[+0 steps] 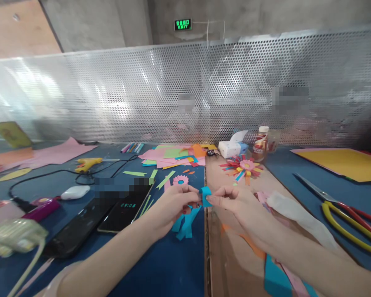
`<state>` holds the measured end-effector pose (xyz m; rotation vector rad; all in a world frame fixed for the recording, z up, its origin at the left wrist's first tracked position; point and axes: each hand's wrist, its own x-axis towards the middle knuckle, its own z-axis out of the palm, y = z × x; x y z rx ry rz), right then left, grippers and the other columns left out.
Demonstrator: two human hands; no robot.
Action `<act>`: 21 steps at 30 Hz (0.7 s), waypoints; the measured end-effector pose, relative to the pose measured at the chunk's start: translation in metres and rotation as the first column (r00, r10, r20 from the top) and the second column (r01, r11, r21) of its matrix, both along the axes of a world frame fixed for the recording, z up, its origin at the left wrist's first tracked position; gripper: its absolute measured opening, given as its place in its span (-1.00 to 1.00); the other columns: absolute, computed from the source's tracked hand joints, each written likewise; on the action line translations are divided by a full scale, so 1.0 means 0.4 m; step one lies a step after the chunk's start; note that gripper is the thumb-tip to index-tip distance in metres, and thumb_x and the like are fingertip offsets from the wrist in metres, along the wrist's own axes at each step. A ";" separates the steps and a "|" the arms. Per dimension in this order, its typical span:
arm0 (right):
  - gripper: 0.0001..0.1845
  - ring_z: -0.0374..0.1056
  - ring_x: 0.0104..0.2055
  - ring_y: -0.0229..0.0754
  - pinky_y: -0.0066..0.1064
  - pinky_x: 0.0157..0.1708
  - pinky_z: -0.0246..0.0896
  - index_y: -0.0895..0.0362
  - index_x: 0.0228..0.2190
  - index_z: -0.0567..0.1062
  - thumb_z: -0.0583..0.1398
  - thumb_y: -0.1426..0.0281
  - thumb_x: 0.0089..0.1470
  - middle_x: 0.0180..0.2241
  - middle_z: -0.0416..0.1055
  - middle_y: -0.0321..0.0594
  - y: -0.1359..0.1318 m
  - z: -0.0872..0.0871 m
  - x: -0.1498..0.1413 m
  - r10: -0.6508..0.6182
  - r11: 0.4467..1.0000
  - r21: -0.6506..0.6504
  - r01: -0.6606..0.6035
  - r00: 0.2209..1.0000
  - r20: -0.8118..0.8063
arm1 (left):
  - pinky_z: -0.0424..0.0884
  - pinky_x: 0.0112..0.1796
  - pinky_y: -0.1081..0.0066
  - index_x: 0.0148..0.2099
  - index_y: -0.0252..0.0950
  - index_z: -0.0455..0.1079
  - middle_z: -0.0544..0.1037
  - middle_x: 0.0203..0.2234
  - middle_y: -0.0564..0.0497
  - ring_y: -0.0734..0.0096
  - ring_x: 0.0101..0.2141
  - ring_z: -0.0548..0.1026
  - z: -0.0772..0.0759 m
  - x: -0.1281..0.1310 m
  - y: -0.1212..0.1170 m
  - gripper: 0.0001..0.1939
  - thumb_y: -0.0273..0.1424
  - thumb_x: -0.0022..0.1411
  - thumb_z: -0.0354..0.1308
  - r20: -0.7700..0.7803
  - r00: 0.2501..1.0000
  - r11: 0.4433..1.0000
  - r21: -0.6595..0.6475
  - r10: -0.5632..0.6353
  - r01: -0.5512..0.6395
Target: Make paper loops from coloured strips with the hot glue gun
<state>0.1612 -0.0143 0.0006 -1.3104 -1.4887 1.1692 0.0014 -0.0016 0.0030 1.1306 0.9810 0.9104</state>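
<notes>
Between my two hands is a small curled blue paper strip (206, 196). My left hand (181, 202) pinches its left end, and my right hand (231, 201) grips the right side between thumb and forefinger. Below my left hand several loose blue paper strips (185, 225) lie on the table, partly covered by my fingers. Just beyond it sits a pink paper flower (180, 180) with a blue centre. A larger many-coloured paper flower (243, 167) rests on the brown board past my right hand.
Scissors (334, 200) with red and yellow handles lie at the right, near yellow paper sheets (343, 163). On the left are a yellow glue gun (87, 164), a phone (126, 208) and a power strip (80, 227). A bottle (261, 144) and tissue pack (233, 149) stand before the perforated metal screen (126, 95).
</notes>
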 end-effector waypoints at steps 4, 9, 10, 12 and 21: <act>-0.79 0.21 -0.47 -0.27 -0.43 -0.43 0.05 0.14 -0.60 0.42 0.24 0.25 -0.19 -0.56 0.35 -0.30 0.002 0.001 -0.004 -0.019 0.999 0.030 0.018 0.999 0.027 | 0.02 -0.58 0.56 -0.53 -0.38 0.27 0.33 -0.65 0.09 0.63 -0.60 0.21 0.001 -0.001 -0.004 -0.93 -0.50 -0.12 0.12 0.014 1.000 1.000 -0.002 -0.013 0.013; -0.80 0.14 -0.52 -0.27 -0.43 -0.51 -0.01 0.13 -0.63 0.41 0.23 0.26 -0.18 -0.62 0.26 -0.30 0.006 -0.001 -0.003 -0.018 0.996 0.087 0.011 0.997 0.078 | 0.02 -0.58 0.57 -0.54 -0.38 0.27 0.33 -0.65 0.09 0.63 -0.60 0.21 -0.001 -0.004 -0.003 -0.91 -0.50 -0.11 0.14 0.030 0.999 1.000 -0.007 -0.013 0.014; -0.79 0.12 -0.54 -0.28 -0.43 -0.53 -0.03 0.13 -0.63 0.40 0.22 0.25 -0.18 -0.63 0.24 -0.31 0.007 -0.004 -0.003 -0.014 0.996 0.088 0.006 0.997 0.081 | 0.02 -0.58 0.57 -0.53 -0.38 0.27 0.34 -0.65 0.08 0.63 -0.59 0.21 -0.001 -0.004 -0.003 -0.92 -0.50 -0.11 0.14 0.032 0.999 1.000 -0.009 -0.013 0.014; -0.78 0.08 -0.57 -0.31 -0.45 -0.57 -0.08 0.13 -0.63 0.39 0.21 0.24 -0.17 -0.65 0.19 -0.34 0.009 -0.009 -0.002 -0.010 0.997 0.080 0.003 0.996 0.084 | 0.03 -0.57 0.56 -0.54 -0.38 0.27 0.34 -0.65 0.08 0.63 -0.59 0.21 -0.001 -0.004 -0.002 -0.92 -0.50 -0.11 0.14 0.035 0.999 1.000 -0.010 -0.013 0.014; -0.77 0.08 -0.55 -0.33 -0.46 -0.54 -0.10 0.15 -0.60 0.40 0.19 0.23 -0.14 -0.62 0.21 -0.34 0.008 -0.006 -0.003 -0.004 0.995 0.095 -0.008 0.992 0.124 | 0.00 -0.60 0.57 -0.56 -0.38 0.30 0.34 -0.67 0.09 0.63 -0.61 0.19 0.003 -0.001 -0.005 -0.92 -0.49 -0.15 0.16 0.058 0.998 1.000 -0.027 -0.007 0.009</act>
